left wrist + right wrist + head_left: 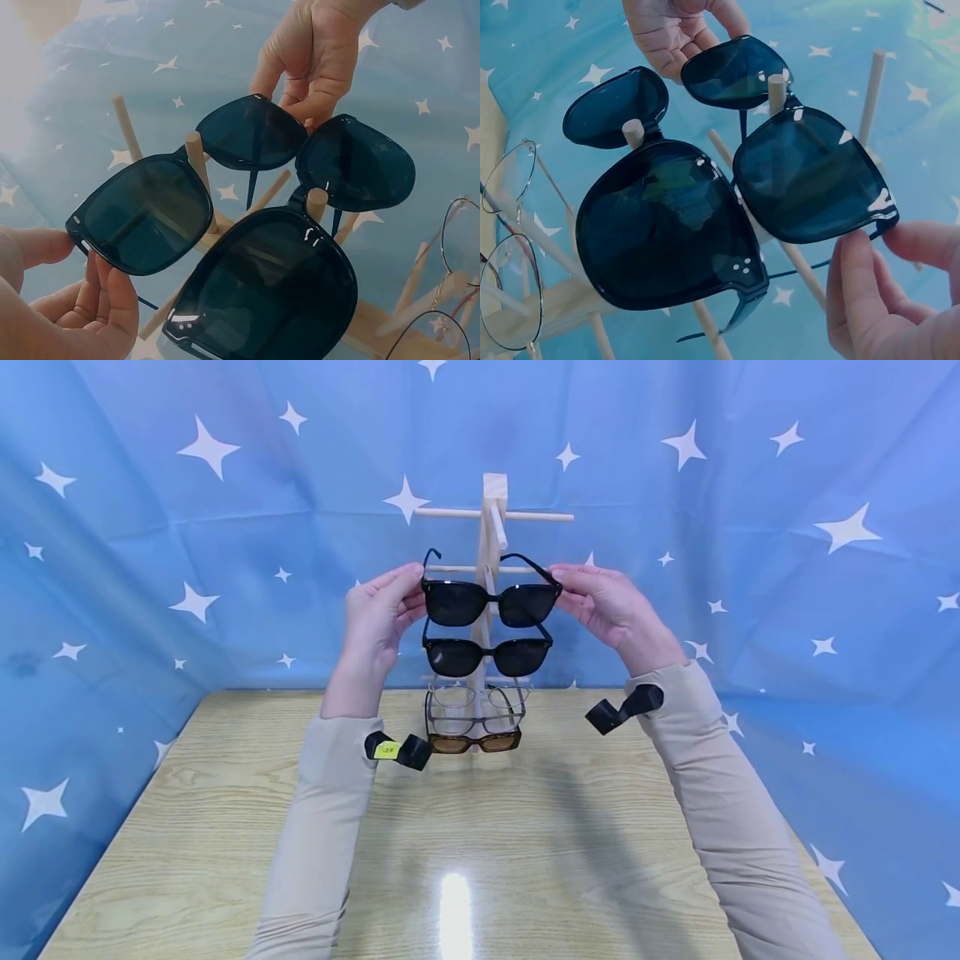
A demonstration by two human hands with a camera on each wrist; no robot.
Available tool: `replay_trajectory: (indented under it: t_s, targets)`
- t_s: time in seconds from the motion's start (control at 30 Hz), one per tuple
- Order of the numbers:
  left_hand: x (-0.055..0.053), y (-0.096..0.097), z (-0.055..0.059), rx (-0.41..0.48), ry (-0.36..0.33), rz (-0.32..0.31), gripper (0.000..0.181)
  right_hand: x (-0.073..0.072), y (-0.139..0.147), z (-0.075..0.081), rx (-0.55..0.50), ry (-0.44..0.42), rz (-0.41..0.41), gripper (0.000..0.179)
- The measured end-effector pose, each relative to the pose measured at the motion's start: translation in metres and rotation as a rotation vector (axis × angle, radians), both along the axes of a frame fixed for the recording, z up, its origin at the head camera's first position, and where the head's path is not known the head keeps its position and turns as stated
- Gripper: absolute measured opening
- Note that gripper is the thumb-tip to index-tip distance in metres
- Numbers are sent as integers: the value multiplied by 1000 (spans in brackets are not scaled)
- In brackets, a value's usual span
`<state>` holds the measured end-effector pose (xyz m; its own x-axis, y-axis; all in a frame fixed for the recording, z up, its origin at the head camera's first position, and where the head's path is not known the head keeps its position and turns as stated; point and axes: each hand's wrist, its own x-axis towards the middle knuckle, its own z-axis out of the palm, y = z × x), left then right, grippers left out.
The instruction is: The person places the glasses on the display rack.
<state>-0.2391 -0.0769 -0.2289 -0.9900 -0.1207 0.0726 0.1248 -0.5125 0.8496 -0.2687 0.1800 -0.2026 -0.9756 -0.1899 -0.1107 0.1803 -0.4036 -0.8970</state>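
Note:
Black sunglasses (455, 604) are held level between both hands at a wooden display rack (495, 487). At one hinge corner my left hand (377, 617) pinches the frame between thumb and fingers. The opposite corner is pinched by my right hand (609, 610). Both temples are unfolded and point back toward the rack. A peg (196, 150) of the rack sticks out at their bridge in the wrist views; whether it bears the weight I cannot tell. Just below hangs a second black pair of sunglasses (667, 225), with three small dots at its corner, apart from my hands.
Thin wire-rimmed glasses (453, 696), a grey-framed pair (453, 725) and brown tortoiseshell glasses (450, 744) sit lower on the rack. Bare crossbars (540, 517) reach sideways near its top. The rack stands on a wood-grain table (480, 827) before a blue star-patterned cloth (247, 527).

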Motion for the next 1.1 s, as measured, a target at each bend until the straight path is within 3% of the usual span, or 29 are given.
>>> replay_trajectory:
  t_s: [0.3,0.63,0.87,1.1]
  targets:
    - [-3,-1,-5,-12,-8,-8,26,1,0,-4,39,27,-6,7]
    - [-3,-5,-13,-137,-4,1,33,12,8,-13,26,69,-25,9]
    - [4,-15,-29,-201,72,70,31,31,27,-28,-17,95,46,8]
    - [12,-30,-57,-355,16,89,30,47,41,-53,5,127,71,11]
